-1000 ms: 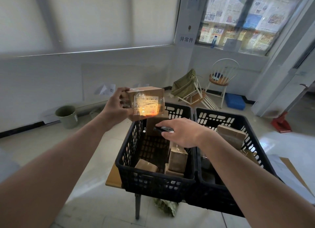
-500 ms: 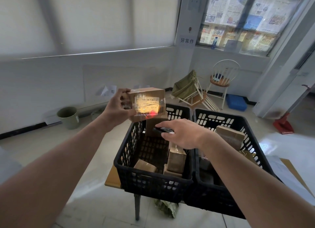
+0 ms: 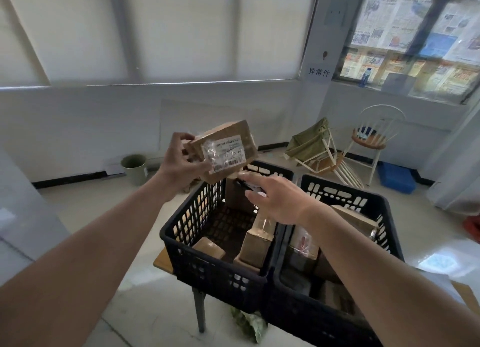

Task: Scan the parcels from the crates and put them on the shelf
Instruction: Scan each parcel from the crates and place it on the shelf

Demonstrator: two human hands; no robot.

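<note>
My left hand (image 3: 181,165) grips a small brown cardboard parcel (image 3: 223,149) by its left end, holding it tilted above the far left corner of the left black crate (image 3: 215,271). Its white barcode label faces me. My right hand (image 3: 275,198) holds a small black scanner (image 3: 245,187) just below the parcel, over the left crate. Several brown parcels (image 3: 255,245) stand or lie inside the left crate. The right black crate (image 3: 311,318) next to it holds more parcels (image 3: 353,216). No shelf is in view.
Both crates sit on a small wooden table (image 3: 162,261) with a dark leg. A green bin (image 3: 134,168) stands by the far wall. A tipped chair (image 3: 322,154), an upright chair (image 3: 374,139) and a blue box (image 3: 396,177) are at the back right.
The orange scanner light on the parcel's label has gone out. My left hand has tilted the parcel, and my right hand has risen a little closer to it.
</note>
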